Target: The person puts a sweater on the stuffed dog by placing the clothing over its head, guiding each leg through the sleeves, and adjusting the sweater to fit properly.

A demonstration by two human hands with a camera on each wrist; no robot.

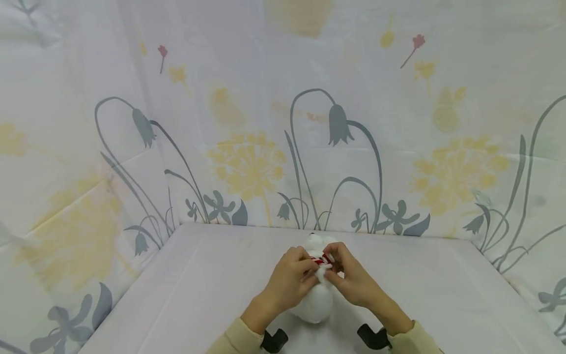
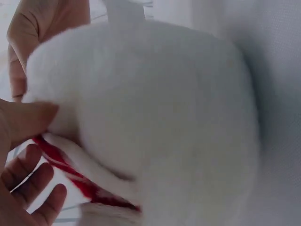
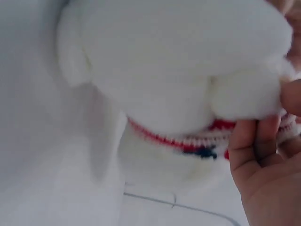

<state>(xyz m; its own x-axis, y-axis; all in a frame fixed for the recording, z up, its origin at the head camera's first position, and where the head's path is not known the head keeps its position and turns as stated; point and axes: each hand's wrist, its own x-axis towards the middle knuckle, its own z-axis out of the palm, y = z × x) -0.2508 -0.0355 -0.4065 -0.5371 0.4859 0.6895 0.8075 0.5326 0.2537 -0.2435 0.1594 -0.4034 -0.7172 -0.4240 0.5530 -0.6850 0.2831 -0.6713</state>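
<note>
While the left sleeve (image 1: pixel 236 339) comes in from the lower edge, a black wrist piece (image 1: pixel 274 340) shows on its inner side, set back there, most likely, to stay clear of the fingers. The person's left hand (image 1: pixel 287 280) bends over the left side of the work; its thumb and forefinger seem to pinch the edge of a red-and-white knit band (image 1: pixel 321 261), the thumb lying against white plush, the other fingers loosely bent (the forefinger's tip is hidden, so its exact hold cannot be told). Gripping at the edge would give good purchase on soft, yielding knit.

Between the hands a white plush toy (image 1: pixel 315 307) lies on the white table (image 1: pixel 185 290), its big round end toward the person and smaller lumps toward the patterned curtain (image 1: pixel 265 64). The knit band crosses it between those parts — where a narrower middle probably keeps it from slipping. Resting the toy there spares the hands its weight.

Farther right, the right hand (image 1: pixel 355 282) faces the left, thumb and bent fingertips pinching the band's edge beside a stubby white limb (image 3: pixel 247 96) — a hold that presumably steadies the soft body. Next come a second black wrist piece (image 1: pixel 374 337) and the right sleeve (image 1: pixel 415 339).
</note>
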